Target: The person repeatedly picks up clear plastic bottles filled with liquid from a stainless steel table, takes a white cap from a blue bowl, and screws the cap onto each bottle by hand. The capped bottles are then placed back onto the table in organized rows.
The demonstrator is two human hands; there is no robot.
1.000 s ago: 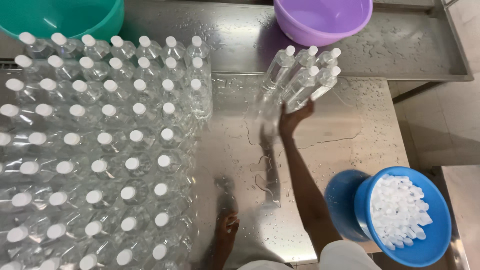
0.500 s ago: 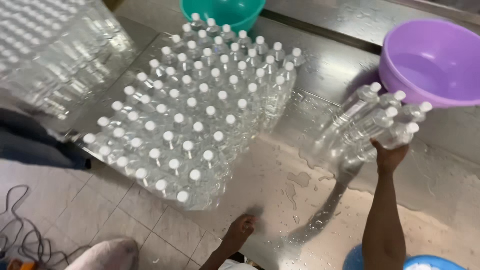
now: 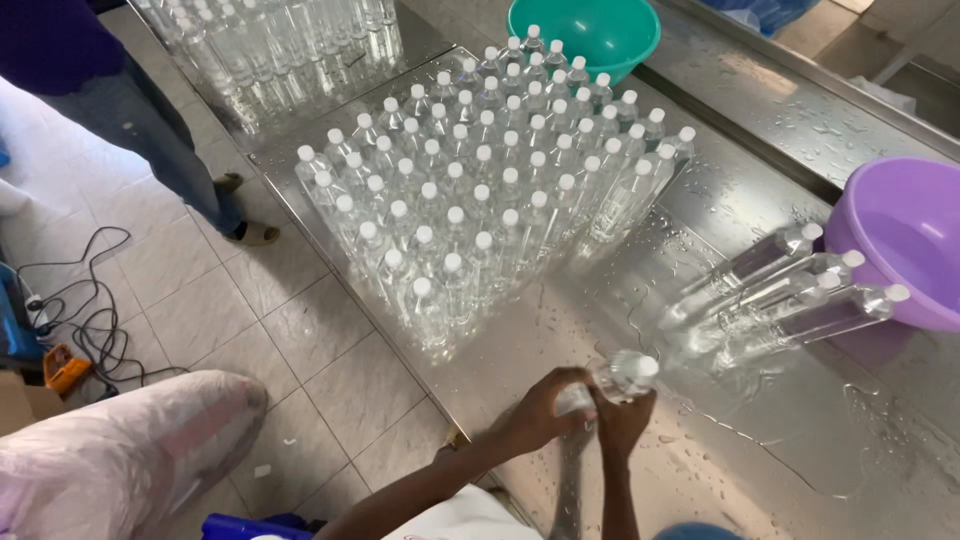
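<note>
My left hand (image 3: 545, 407) and my right hand (image 3: 622, 418) both grip one clear plastic bottle with a white cap (image 3: 625, 373) near the front edge of the wet steel table (image 3: 760, 420). Several capped clear bottles (image 3: 775, 290) lie on their sides to the right of my hands, next to the purple basin (image 3: 900, 235). A large block of upright capped bottles (image 3: 480, 190) stands to the upper left of my hands.
A teal basin (image 3: 580, 28) sits behind the upright bottles. More clear bottles (image 3: 280, 45) stand at the far left end. Another person's legs (image 3: 150, 130) are on the tiled floor, with cables (image 3: 85, 320) and a pale plastic sack (image 3: 120, 455) nearby.
My right hand has let go of the bunch of bottles, which now lies on the table. Both hands have come together on a single bottle. The camera has swung left.
</note>
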